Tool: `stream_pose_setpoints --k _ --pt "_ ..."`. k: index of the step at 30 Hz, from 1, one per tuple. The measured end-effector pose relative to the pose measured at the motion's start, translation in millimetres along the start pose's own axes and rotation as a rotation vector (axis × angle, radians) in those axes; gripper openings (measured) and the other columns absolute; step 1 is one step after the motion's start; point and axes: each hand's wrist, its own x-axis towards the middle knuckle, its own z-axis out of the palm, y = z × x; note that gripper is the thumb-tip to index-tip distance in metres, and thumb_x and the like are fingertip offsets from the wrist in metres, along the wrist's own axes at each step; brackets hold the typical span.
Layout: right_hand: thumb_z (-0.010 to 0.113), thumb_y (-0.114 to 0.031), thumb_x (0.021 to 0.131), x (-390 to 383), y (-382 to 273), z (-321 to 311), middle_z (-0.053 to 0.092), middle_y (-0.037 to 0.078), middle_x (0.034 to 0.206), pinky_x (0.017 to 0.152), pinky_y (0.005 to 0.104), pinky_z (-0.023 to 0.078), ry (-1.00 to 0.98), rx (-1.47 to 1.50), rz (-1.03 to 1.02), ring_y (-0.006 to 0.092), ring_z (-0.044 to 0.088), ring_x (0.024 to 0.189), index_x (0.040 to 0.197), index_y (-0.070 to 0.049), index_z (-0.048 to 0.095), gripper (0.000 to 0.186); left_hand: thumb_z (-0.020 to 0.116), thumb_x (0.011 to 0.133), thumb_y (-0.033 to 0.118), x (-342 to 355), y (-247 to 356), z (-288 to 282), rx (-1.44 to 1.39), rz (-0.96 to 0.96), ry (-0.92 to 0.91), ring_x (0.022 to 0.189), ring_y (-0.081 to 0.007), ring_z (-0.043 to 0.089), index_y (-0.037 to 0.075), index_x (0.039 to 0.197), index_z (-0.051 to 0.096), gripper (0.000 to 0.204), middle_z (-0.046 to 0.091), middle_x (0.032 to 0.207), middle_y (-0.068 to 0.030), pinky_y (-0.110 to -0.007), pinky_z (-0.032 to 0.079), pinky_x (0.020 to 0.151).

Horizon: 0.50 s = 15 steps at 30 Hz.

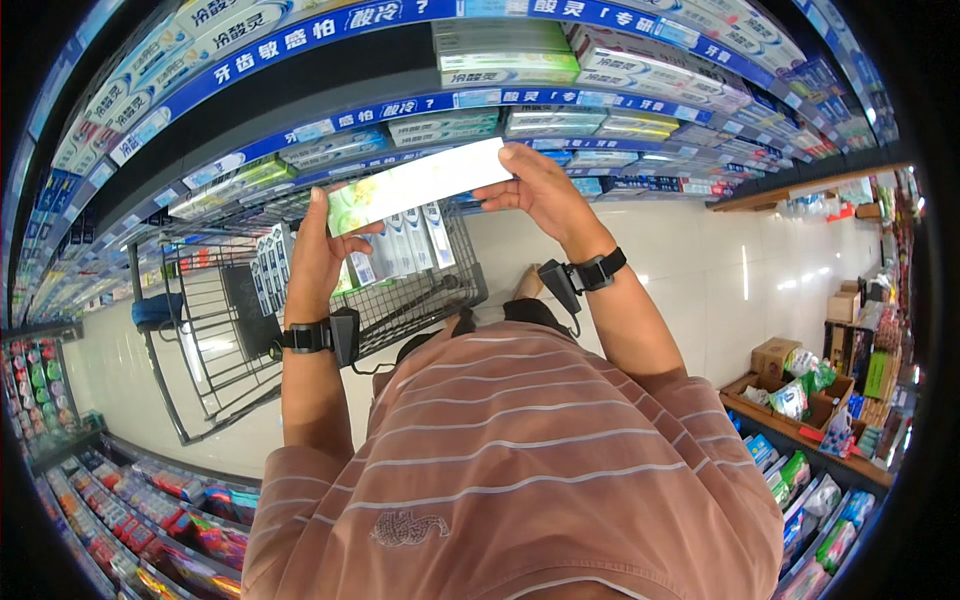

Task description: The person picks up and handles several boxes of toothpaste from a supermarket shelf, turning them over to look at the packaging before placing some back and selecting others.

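Observation:
A long white and green toothpaste box (418, 184) is held level in front of my chest, over a shopping cart. My left hand (322, 238) grips its left end, thumb on the near face and fingers beneath. At the other end my right hand (540, 190) pinches the corner between thumb and fingers. Glare washes out much of the box's top face. Below it, in the wire shopping cart (370, 325), several white and blue toothpaste boxes (412, 243) stand in a row, partly hidden by the held box and my left hand. Black straps with small devices circle both wrists.
Ahead rise curved-looking shelves with blue edge strips (340, 115), stacked with toothpaste boxes (505, 55); one stretch of the upper shelf is dark. Pale tiled floor (670, 260) runs to the right. Cardboard boxes (790, 385) with packages stand at the right, and racks of packaged goods (150, 510) lie behind left.

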Motion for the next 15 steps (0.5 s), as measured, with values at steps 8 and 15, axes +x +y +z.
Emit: stream_pose_setpoints --k 8,15 --pt "0.049 -0.034 0.102 -2.1 -8.0 -1.0 0.065 0.018 0.111 0.08 0.0362 0.058 -0.06 0.036 0.007 0.0264 0.069 0.095 0.121 0.001 0.053 0.04 0.036 0.104 0.05 10.3 4.8 6.8 0.027 0.067 0.045 0.081 -0.0213 0.07 -0.003 0.133 0.047 0.062 0.068 0.107 -0.0161 -0.027 0.055 0.062" --pt "0.046 -0.034 0.103 5.1 -10.0 3.0 0.065 0.018 0.111 0.079 0.0363 0.06 -0.061 0.024 0.017 0.0262 0.069 0.095 0.123 0.002 0.052 0.041 0.035 0.104 0.051 9.9 7.1 10.8 0.041 0.103 0.054 0.084 -0.0197 0.069 -0.004 0.134 0.046 0.064 0.068 0.107 -0.0151 -0.027 0.055 0.063"
